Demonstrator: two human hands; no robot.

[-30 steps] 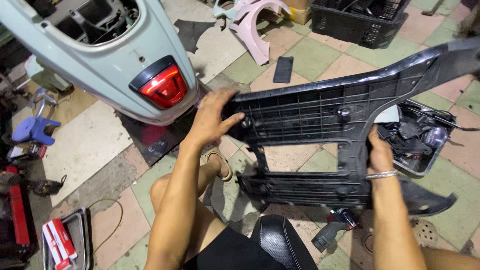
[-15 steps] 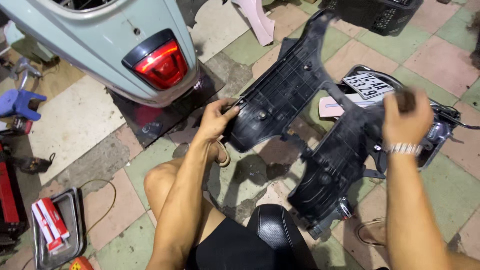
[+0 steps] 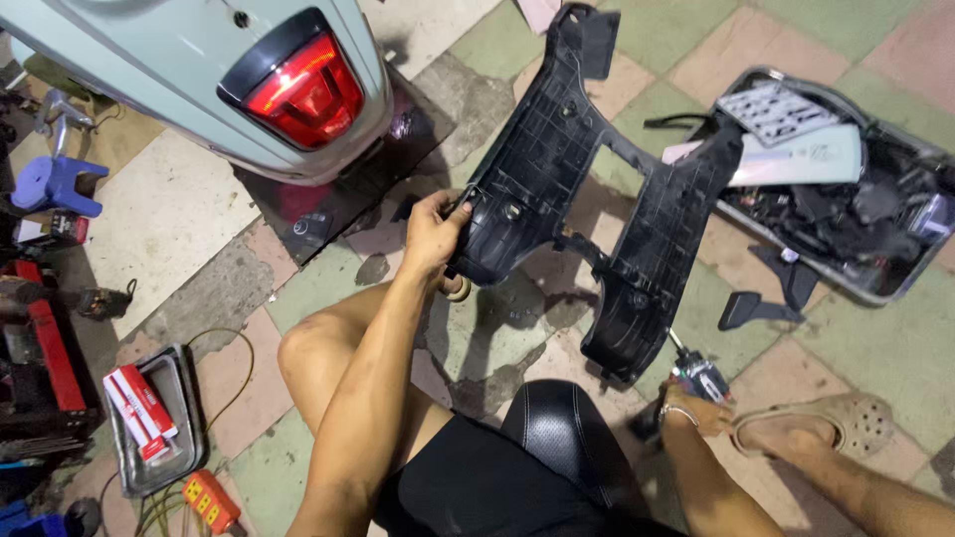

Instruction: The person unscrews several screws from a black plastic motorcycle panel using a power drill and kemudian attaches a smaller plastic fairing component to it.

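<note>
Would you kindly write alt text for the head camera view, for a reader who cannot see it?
A seated person's left hand grips the lower end of a large black plastic scooter panel over a tiled floor, while the right hand reaches a power tool on the floor. A pale green scooter's rear stands behind.

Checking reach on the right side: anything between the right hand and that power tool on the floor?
Nothing visible. The right hand is already on the power tool, just below the black panel, which the left hand holds up.

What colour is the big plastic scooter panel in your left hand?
Black, with a ribbed inner face; the large plastic scooter panel held by the left hand shows best in the head view.
</note>
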